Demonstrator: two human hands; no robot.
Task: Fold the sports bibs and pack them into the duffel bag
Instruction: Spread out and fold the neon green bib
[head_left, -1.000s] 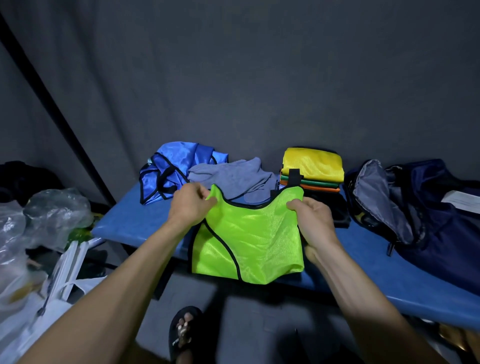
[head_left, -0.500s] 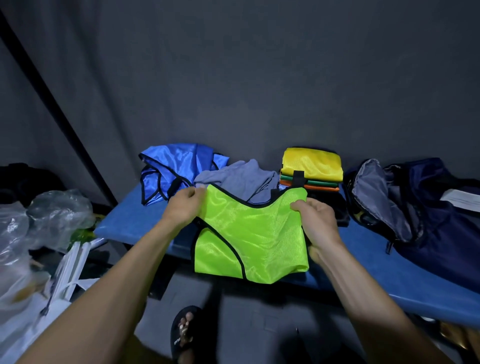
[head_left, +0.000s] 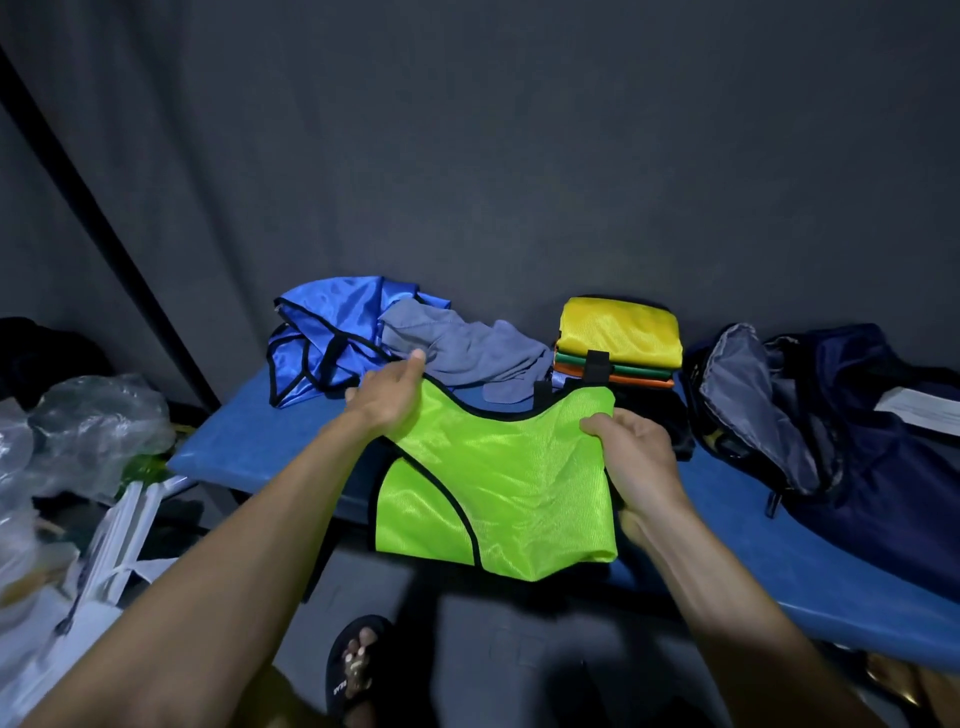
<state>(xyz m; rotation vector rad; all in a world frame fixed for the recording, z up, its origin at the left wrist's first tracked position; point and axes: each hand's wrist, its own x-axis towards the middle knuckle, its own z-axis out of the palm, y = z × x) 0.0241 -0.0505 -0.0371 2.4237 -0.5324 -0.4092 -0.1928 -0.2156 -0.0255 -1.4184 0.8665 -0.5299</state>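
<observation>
A neon green bib (head_left: 498, 488) with black trim lies on the front edge of the blue bench (head_left: 244, 447), its lower part hanging over. My left hand (head_left: 389, 400) holds its top left corner, fingers stretched toward the back. My right hand (head_left: 634, 457) grips its top right corner and right edge. Behind lie a crumpled blue bib (head_left: 332, 332) and a grey one (head_left: 467, 348). A folded stack with a yellow bib on top (head_left: 618, 332) stands at the back. The open navy duffel bag (head_left: 841, 431) lies on the bench at the right.
Clear plastic bags (head_left: 83, 431) and white items (head_left: 109, 551) crowd the floor at the left. My sandalled foot (head_left: 358, 665) stands below the bench. A dark grey wall (head_left: 519, 156) closes the back. A white paper (head_left: 919, 405) lies on the duffel.
My left hand has slid up along the green bib's top left corner and its fingers now stretch out. The bib lies a little flatter. My right hand keeps its grip.
</observation>
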